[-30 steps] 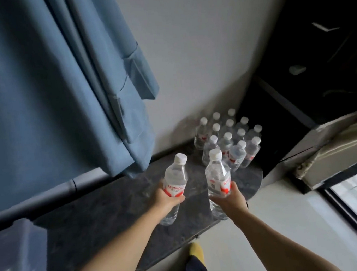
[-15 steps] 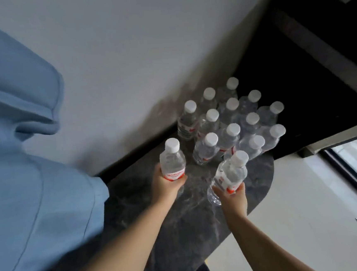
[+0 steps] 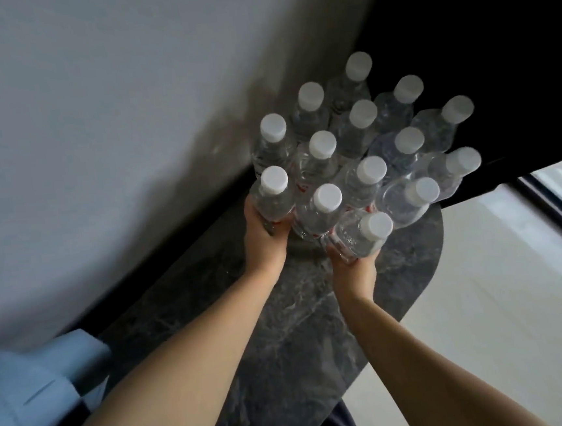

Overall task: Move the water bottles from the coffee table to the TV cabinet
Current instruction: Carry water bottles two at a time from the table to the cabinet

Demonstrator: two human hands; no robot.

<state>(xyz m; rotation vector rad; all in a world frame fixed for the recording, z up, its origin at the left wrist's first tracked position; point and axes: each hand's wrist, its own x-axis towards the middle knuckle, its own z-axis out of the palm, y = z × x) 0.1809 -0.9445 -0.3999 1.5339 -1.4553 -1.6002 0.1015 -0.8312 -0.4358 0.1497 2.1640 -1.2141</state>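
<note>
The left hand (image 3: 264,238) grasps a clear water bottle with a white cap (image 3: 274,196), its fingers curled round the lower body so that the bottle stands upright against the near left corner of a cluster of bottles (image 3: 365,144). The right hand (image 3: 353,264) grasps a second bottle (image 3: 363,236) from below; this one tilts, its cap leaning away to the right of the hand, and it sits just beside the front row of the cluster. Whether either held bottle's base touches the surface cannot be told, since the hands hide them. Beyond both hands the cluster stands packed cap to cap on the dark marbled surface (image 3: 303,329), at its rounded far end, close to the pale wall (image 3: 127,107) on the left hand's side and to a black cabinet (image 3: 477,25) past the right hand. A blue cloth (image 3: 27,398) hangs beside the left forearm, and pale floor (image 3: 484,297) lies to the right of the right arm.
</note>
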